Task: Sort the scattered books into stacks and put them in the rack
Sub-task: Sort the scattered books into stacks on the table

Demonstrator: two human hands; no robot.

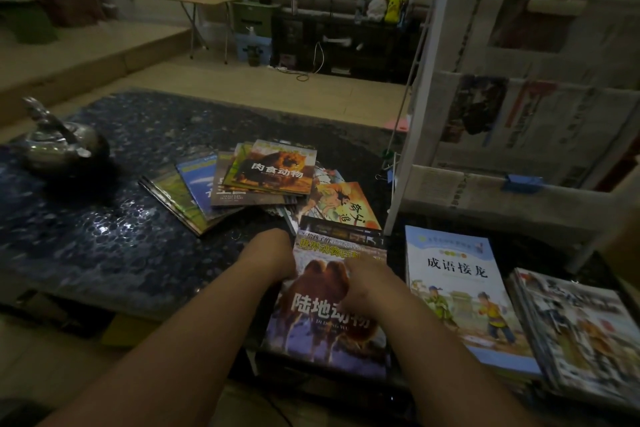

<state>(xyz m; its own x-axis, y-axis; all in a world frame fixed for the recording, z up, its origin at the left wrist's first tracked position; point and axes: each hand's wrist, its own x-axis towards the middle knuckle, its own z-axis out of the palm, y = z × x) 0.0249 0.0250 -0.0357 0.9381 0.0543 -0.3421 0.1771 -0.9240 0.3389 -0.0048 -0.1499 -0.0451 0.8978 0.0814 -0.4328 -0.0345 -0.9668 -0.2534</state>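
On the dark table (104, 253), left of the white rack (414, 149), lies a loose pile of books (270, 170). Nearer are a camel book (322, 350), a blue book (460, 288) and a stack (581, 333). The left hand (277, 253) grips the camel book's left edge; the right hand (370, 284) rests on its cover, fingers bent, grip unclear.

Left hand (277, 253) and right hand (370, 284) on camel book (329, 347), scattered books (270, 173) beyond.
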